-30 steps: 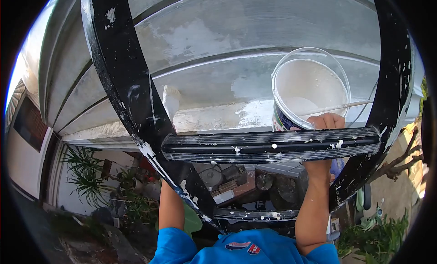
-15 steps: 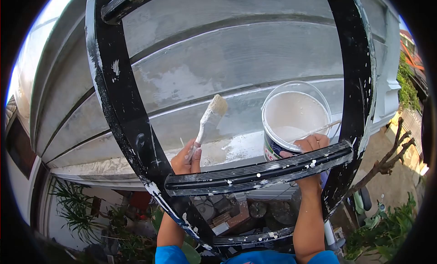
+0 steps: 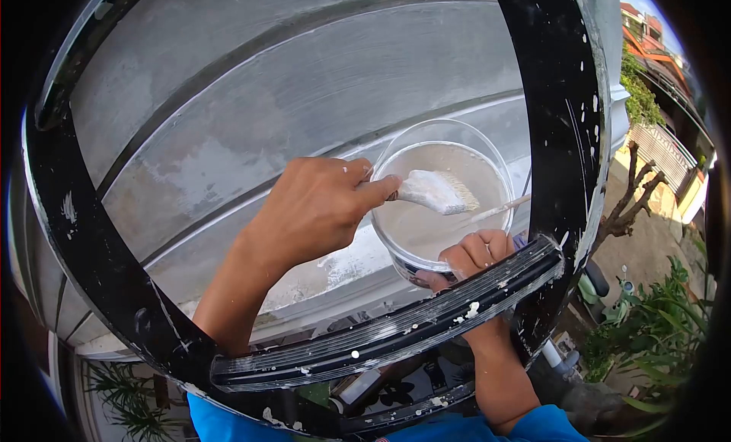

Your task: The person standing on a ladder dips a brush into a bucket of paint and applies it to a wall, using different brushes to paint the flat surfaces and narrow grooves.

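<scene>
My left hand (image 3: 308, 210) grips the handle of a paintbrush (image 3: 434, 191) and holds it over the mouth of a paint bucket (image 3: 402, 261). White paint coats the brush's ferrule, and its pale bristles point right and down. Inside the bucket is whitish paint (image 3: 415, 223). My right hand (image 3: 478, 253) is closed on the near side of the bucket's rim, thumb outside and fingers bent over the edge. A thin paint-coated stick (image 3: 499, 209) leans out over the rim just above those fingers. Clear plastic (image 3: 438, 122) arches over the bucket's far side.
A black, paint-spattered ladder frames the view; its rung (image 3: 396, 328) crosses in front of my forearms. Beyond lies a grey ridged wall (image 3: 335, 76) with a ledge (image 3: 304, 290) under the bucket. Far below are plants (image 3: 647, 328) and a bare branching trunk (image 3: 628, 194).
My left hand has carried the paintbrush from left of the bucket to above its mouth, turning the bristles rightward. My right hand stays at the rim. The view has shifted right.
</scene>
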The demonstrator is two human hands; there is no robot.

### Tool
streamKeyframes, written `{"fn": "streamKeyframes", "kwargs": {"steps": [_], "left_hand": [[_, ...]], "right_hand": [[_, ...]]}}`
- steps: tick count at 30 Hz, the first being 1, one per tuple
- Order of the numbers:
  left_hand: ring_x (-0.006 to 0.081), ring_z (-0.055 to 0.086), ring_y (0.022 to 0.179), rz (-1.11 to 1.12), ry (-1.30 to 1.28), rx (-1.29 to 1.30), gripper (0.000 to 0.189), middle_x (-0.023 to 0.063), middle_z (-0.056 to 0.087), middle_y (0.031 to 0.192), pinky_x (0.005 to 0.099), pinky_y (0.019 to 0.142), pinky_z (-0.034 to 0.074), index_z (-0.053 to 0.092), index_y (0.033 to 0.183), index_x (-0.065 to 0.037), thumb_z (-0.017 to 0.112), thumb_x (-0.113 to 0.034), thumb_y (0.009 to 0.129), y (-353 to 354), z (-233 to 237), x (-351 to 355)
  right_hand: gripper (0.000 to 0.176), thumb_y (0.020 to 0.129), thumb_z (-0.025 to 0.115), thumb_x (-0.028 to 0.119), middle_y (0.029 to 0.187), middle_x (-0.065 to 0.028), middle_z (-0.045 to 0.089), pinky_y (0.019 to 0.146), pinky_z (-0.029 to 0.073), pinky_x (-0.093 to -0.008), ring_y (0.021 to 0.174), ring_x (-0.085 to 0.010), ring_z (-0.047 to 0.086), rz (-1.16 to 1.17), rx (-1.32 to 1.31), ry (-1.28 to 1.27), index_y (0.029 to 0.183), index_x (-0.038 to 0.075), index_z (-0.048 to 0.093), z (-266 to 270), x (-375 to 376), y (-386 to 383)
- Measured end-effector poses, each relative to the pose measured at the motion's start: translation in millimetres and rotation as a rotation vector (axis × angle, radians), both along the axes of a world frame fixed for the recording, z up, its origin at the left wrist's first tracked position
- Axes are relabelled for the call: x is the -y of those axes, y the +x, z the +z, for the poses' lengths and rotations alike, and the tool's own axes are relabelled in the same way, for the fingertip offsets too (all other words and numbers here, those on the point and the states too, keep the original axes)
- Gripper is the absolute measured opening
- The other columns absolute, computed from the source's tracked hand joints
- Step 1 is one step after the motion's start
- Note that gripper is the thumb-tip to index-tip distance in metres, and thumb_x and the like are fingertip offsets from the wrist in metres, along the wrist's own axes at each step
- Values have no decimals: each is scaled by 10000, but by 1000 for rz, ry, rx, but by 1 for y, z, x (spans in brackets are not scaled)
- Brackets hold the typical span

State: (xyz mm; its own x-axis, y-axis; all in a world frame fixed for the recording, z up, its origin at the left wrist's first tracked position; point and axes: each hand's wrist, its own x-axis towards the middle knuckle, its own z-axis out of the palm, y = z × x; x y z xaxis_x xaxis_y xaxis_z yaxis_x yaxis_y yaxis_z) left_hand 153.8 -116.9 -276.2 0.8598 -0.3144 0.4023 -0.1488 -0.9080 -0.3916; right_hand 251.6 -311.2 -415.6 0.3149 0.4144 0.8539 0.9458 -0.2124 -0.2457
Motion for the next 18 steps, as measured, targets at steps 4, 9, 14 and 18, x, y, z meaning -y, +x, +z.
{"fn": "streamKeyframes", "kwargs": {"steps": [4,9,14,18], "left_hand": [[274,671,664,51,30,-194,374,94,680,793,395,541,495,750,1100,-145,770,-106,729,35,-12,9],[309,697,698,139,99,-414,153,152,684,761,399,584,530,735,837,-51,705,-25,689,67,-25,20],[327,688,666,116,52,-425,125,163,676,693,405,571,523,722,750,-40,681,14,645,69,-27,21],[319,686,652,178,62,-326,160,150,681,698,398,543,512,739,788,-53,685,13,652,69,-27,21]], "right_hand": [[314,613,783,280,844,-43,515,911,403,-558,909,-275,499,-6,-97,-68,797,106,597,-2,2,-4],[220,653,755,238,855,-84,552,878,412,-491,953,-314,477,-12,-147,-161,750,81,636,3,5,-4],[209,676,755,235,835,-113,562,829,426,-454,944,-339,472,-15,-149,-151,714,59,648,2,2,-5],[241,652,734,265,876,-38,535,946,378,-566,979,-273,482,-15,-172,-180,820,119,640,-1,5,-4]]}}
